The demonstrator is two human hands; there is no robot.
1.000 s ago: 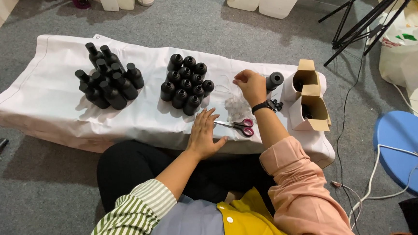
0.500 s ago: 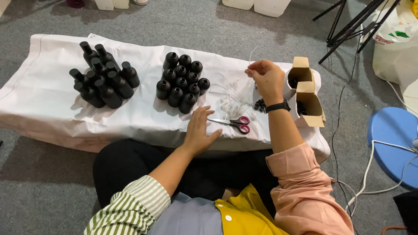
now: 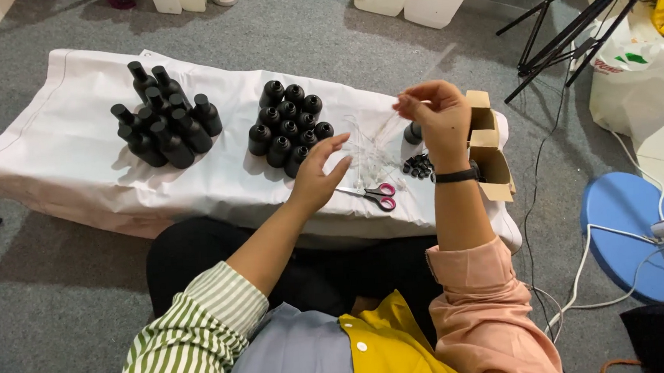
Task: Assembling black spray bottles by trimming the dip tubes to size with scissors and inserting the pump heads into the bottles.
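Observation:
My right hand, with a black wristband, is raised above the white-covered low table and pinches a thin clear plastic piece by its top. My left hand hovers just left of it with its fingers spread and nothing in them. Under the hands lie a heap of clear plastic pieces and pink-handled scissors. Two clusters of black bottles stand on the cloth: a taller group at left and a shorter group in the middle.
Small black caps and a single black bottle lie beside an open cardboard box at the table's right end. A blue round base with a white cable, black tripod legs and a white bag stand right.
My right hand has risen from the cloth near the box, lifting the clear plastic piece. My left hand has come up off the cloth towards it.

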